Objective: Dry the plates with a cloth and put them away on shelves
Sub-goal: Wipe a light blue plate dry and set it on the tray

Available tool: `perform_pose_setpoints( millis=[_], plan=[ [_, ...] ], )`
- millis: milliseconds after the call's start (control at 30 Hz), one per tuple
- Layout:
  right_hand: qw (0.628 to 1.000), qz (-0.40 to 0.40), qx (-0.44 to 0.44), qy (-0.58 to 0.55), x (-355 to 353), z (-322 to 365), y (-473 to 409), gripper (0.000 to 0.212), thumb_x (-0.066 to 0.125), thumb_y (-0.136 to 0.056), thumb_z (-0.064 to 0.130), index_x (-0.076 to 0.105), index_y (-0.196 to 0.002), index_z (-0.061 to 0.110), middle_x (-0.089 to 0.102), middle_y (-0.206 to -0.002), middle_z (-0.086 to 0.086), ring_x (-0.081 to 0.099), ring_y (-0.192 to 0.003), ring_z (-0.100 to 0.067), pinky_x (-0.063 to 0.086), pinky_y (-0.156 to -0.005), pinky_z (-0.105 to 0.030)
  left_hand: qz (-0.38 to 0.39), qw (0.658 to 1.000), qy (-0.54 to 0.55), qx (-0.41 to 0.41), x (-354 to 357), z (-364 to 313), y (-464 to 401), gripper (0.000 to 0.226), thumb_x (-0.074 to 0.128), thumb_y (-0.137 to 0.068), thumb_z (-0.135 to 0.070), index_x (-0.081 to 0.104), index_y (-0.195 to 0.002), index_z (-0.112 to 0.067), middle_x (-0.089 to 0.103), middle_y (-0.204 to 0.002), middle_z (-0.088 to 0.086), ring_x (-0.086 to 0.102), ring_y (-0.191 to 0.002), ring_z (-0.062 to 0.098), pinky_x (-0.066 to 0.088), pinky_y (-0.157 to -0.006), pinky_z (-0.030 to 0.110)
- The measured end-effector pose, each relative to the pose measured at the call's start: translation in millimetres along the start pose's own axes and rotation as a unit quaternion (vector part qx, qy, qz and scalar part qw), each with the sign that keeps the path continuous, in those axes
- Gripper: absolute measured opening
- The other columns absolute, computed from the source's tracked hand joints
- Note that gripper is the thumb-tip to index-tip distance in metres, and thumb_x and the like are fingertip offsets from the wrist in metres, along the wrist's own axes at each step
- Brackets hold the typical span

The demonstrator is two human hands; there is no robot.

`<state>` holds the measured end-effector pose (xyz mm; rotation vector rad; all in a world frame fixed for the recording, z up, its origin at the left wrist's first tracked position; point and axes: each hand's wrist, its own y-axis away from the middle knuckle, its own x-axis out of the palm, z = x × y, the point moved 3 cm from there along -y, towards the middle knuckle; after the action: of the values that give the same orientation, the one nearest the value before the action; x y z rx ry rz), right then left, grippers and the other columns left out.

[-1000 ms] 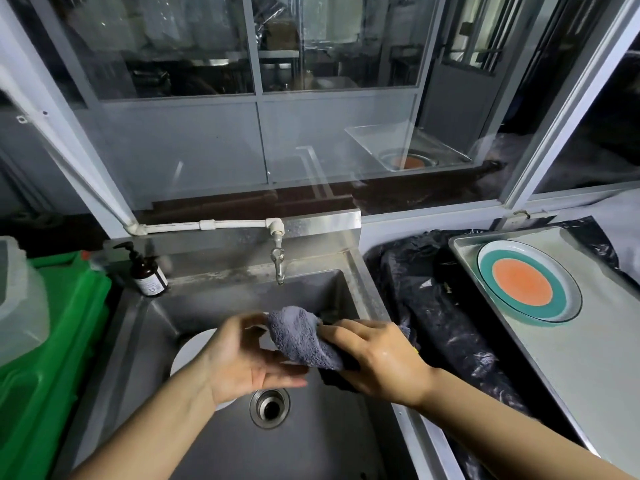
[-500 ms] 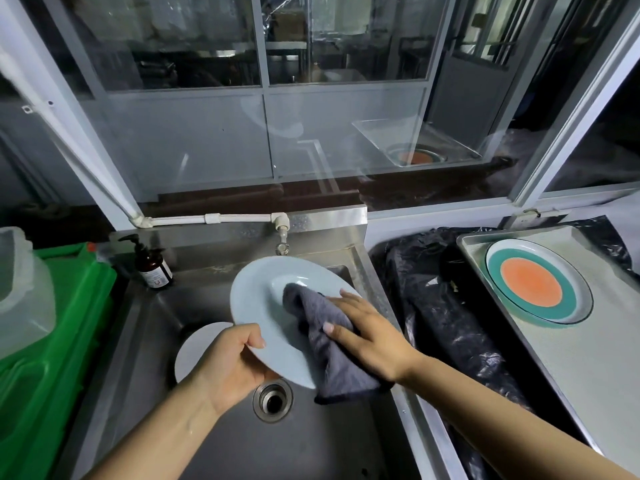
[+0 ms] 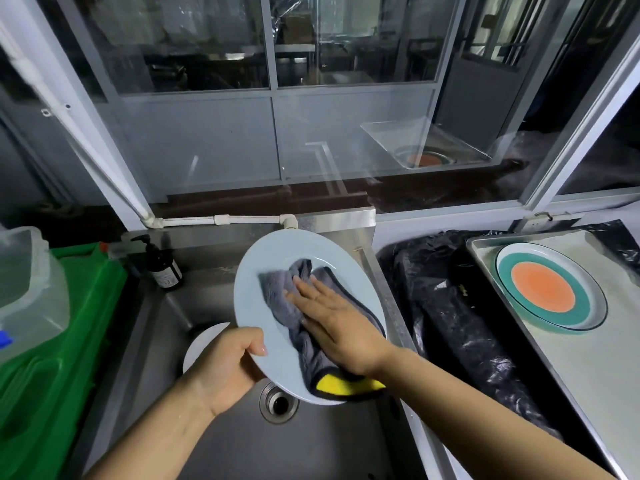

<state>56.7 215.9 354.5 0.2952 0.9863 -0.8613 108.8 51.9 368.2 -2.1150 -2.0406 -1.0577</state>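
Observation:
A pale blue plate [image 3: 263, 258] is held tilted above the steel sink [image 3: 214, 441]. My left hand [image 3: 228, 365] grips its lower left rim, thumb on the face. A grey cloth [image 3: 277, 292] with a yellow underside lies spread on the plate's face, and my right hand [image 3: 332, 317] presses it flat with straight fingers. Another white plate [image 3: 201, 341] lies in the sink, mostly hidden behind my left hand. A plate with an orange centre and teal ring [image 3: 550, 289] sits on a metal tray [image 3: 595, 375] at the right.
A dark soap pump bottle [image 3: 162, 268] stands at the sink's back left corner, beside a green crate [image 3: 62, 341] and a clear plastic container [image 3: 24, 289]. A crumpled black plastic bag [image 3: 450, 323] lies between sink and tray. The drain [image 3: 278, 403] sits below the held plate. Windows run behind.
My left hand lifted the blue plate out of the sink and raised it. My right hand spread the bunched cloth over the plate's face and now presses it flat, further up the plate.

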Motion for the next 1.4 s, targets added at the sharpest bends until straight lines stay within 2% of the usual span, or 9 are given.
perform_pose_setpoints(
  millis=[167, 333, 400, 600, 733, 867, 1167, 1267, 1400],
  plan=[
    [0.976, -0.033, 0.142, 0.162, -5, -25, -9, 0.068, -0.006, -0.087, 0.058, 0.01, -0.153, 0.044, 0.0, -0.163, 0.012, -0.002, -0.151, -0.023, 0.006, -0.121, -0.051, 0.011, 1.0, -0.015, 0.01, -1, 1, 5, 0.053, 0.05, -0.043, -0.002, 0.059, -0.095, 0.004, 0.059, -0.092, 0.016, 0.055, -0.081, 0.027, 0.041, -0.071, 0.032],
    [0.978, -0.047, 0.184, 0.085, 9, -36, 5, 0.048, 0.023, -0.106, 0.04, 0.015, -0.153, 0.04, -0.003, -0.163, 0.007, -0.007, -0.151, -0.025, 0.007, -0.123, -0.044, 0.019, 0.999, -0.046, -0.004, -3, 7, 12, 0.055, 0.046, -0.045, 0.001, 0.056, -0.099, 0.007, 0.057, -0.088, 0.015, 0.054, -0.066, 0.021, 0.041, -0.044, 0.023],
    [0.98, -0.085, 0.173, 0.048, 5, -35, -1, 0.047, 0.025, -0.106, 0.037, 0.017, -0.153, 0.039, -0.001, -0.162, 0.01, -0.007, -0.151, -0.02, 0.005, -0.123, -0.042, 0.018, 0.997, -0.07, -0.009, -4, 5, 11, 0.063, 0.051, -0.043, 0.0, 0.051, -0.104, 0.015, 0.053, -0.093, 0.016, 0.051, -0.076, 0.026, 0.042, -0.049, 0.024],
    [0.987, -0.153, 0.049, 0.022, -29, -4, -46, 0.05, 0.019, -0.1, 0.048, 0.021, -0.15, 0.044, 0.009, -0.163, 0.008, 0.002, -0.152, -0.023, 0.014, -0.119, -0.055, 0.049, 0.996, -0.071, -0.025, 4, -10, 17, 0.047, 0.046, -0.044, 0.005, 0.053, -0.09, 0.003, 0.047, -0.074, 0.013, 0.047, -0.054, 0.021, 0.04, -0.042, 0.02],
    [0.986, -0.122, -0.109, 0.041, -34, 36, -52, 0.048, 0.034, -0.101, 0.036, 0.04, -0.147, 0.027, 0.021, -0.161, -0.003, 0.01, -0.151, -0.028, 0.016, -0.117, -0.058, 0.018, 0.997, -0.08, -0.003, 2, -17, 9, 0.07, 0.059, -0.032, -0.005, 0.051, -0.102, -0.002, 0.039, -0.097, 0.015, 0.034, -0.09, 0.029, 0.031, -0.068, 0.034],
    [0.974, -0.105, -0.197, 0.028, -20, 60, -39, 0.046, 0.043, -0.098, 0.024, 0.049, -0.143, 0.016, 0.024, -0.16, -0.011, 0.012, -0.15, -0.03, 0.012, -0.119, -0.055, 0.006, 0.995, -0.091, 0.039, 3, -24, 6, 0.059, 0.051, -0.041, 0.002, 0.053, -0.099, -0.003, 0.043, -0.091, 0.013, 0.036, -0.087, 0.025, 0.033, -0.068, 0.033],
    [0.991, -0.111, 0.053, 0.044, -38, -25, -58, 0.049, 0.035, -0.105, 0.036, 0.018, -0.151, 0.04, 0.012, -0.163, 0.003, 0.005, -0.151, -0.021, 0.02, -0.12, -0.047, -0.027, 0.992, -0.117, 0.026, -4, -13, 19, 0.049, 0.049, -0.037, 0.001, 0.042, -0.081, 0.023, 0.036, -0.084, 0.016, 0.028, -0.08, 0.029, 0.026, -0.06, 0.029],
    [0.992, -0.084, 0.08, 0.058, -29, -36, -36, 0.05, 0.035, -0.105, 0.032, 0.017, -0.152, 0.038, 0.008, -0.164, 0.003, -0.002, -0.151, -0.019, 0.013, -0.122, -0.039, -0.055, 0.992, -0.1, 0.051, -8, -17, 16, 0.044, 0.043, -0.042, 0.003, 0.048, -0.085, 0.014, 0.04, -0.077, 0.015, 0.036, -0.071, 0.027, 0.028, -0.06, 0.028],
    [0.991, -0.045, 0.071, 0.1, -1, -36, 1, 0.051, 0.023, -0.102, 0.047, 0.037, -0.148, 0.032, 0.023, -0.161, -0.005, 0.012, -0.15, -0.031, 0.02, -0.119, -0.05, -0.044, 0.996, -0.045, 0.059, -10, -22, 13, 0.055, 0.042, -0.044, 0.003, 0.057, -0.096, -0.001, 0.056, -0.075, 0.01, 0.052, -0.065, 0.022, 0.038, -0.059, 0.025]
  ],
)
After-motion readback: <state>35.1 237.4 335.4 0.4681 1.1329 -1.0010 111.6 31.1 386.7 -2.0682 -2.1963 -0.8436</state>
